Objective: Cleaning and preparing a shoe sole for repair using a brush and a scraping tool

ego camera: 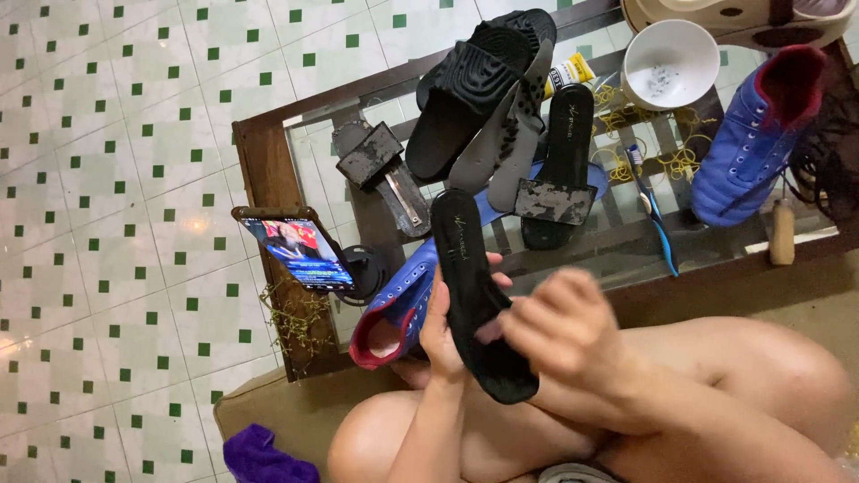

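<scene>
A black insole (pixel 470 268) stands upright in front of me, gripped at its lower part by my left hand (pixel 440 329). My right hand (pixel 559 326), blurred, rests its fingers on the insole's lower right side. Just behind my left hand lies a blue shoe with a red lining (pixel 398 309). On the glass table (pixel 259 161) beyond, a second black insole (pixel 565 148) lies among grey insoles (pixel 501 148) and a black slide sandal (pixel 470 85). Another blue shoe (pixel 752 134) sits at the right.
A phone with a lit screen (pixel 300 250) leans on a stand at the table's left. A white bowl (pixel 669 63), a blue toothbrush (pixel 653 210), a glue tube (pixel 568 73) and yellow thread (pixel 680 161) lie on the glass. A purple cloth (pixel 259 456) lies on the floor.
</scene>
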